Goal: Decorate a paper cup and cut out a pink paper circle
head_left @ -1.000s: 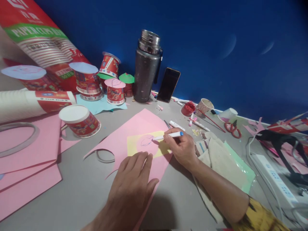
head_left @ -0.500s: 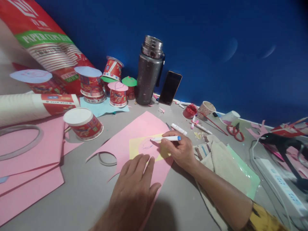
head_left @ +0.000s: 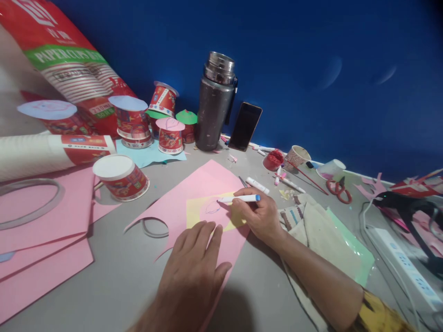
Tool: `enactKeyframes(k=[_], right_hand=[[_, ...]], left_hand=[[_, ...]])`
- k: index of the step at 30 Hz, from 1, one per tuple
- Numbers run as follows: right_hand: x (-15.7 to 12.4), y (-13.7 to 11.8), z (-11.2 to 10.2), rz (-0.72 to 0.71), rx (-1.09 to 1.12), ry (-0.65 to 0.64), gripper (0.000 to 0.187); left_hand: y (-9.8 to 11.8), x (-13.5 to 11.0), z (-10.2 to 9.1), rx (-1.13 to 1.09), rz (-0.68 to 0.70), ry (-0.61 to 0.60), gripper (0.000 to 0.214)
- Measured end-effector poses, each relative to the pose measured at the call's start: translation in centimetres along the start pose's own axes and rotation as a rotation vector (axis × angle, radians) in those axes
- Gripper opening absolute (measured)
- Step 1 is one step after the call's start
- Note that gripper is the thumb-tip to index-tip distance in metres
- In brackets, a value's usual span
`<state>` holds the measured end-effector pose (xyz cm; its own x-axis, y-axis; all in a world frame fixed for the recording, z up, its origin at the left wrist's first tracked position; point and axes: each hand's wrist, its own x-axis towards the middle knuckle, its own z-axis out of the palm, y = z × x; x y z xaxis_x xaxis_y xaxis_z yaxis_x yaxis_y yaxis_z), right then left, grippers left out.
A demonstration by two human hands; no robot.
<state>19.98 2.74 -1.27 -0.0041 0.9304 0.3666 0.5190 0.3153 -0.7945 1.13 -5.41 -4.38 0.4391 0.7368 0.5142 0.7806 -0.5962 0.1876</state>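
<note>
Between the fingers of my right hand [head_left: 261, 214] is a white marker pen [head_left: 242, 198] with a blue end, its tip at the drawing. The drawing, in thin blue-purple lines, is on a pink round piece [head_left: 212, 210] on a yellow sheet [head_left: 193, 216]. Beneath that lies a larger pink paper [head_left: 207, 177] with curved cut-outs along its left side. My left hand [head_left: 199, 258] rests flat, fingers stretched, on the lower edge of the yellow sheet and the pink paper. A white pen cap or second marker [head_left: 257, 185] lies just beyond my right hand.
Decorated paper cups [head_left: 121, 177] and a cup stack [head_left: 51, 150] stand left, near pink sheets [head_left: 44, 276]. A thermos [head_left: 215, 106] and phone [head_left: 245, 127] stand at the wall. Right are scissors [head_left: 339, 190], a cloth [head_left: 318, 235] and a power strip [head_left: 401, 267].
Both hands and the marker stay almost in place; the marker's tip is still at the drawing. The view has shifted very slightly.
</note>
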Motion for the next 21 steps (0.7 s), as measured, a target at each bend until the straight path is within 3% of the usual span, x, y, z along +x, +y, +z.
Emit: enactKeyframes(k=[9,14,18,21], right_hand=[[0.0,0.2,0.0,0.01,0.022,-0.015,0.022],[0.2,0.2,-0.1,0.007,0.044,0.04,0.015],[0.3,0.6,-0.2,0.13,0.131,0.032,0.02],[0.4,1.4,-0.8,0.219,0.238,0.018,0.024]], left_hand=[[0.0,-0.1,0.2,-0.014,-0.022,0.01,0.037],[0.1,-0.1,0.2,-0.01,-0.02,0.009,0.038],[-0.1,-0.2,0.2,-0.008,-0.011,-0.003,0.037],[-0.4,-0.2,0.2,-0.013,-0.028,-0.078,0.04]])
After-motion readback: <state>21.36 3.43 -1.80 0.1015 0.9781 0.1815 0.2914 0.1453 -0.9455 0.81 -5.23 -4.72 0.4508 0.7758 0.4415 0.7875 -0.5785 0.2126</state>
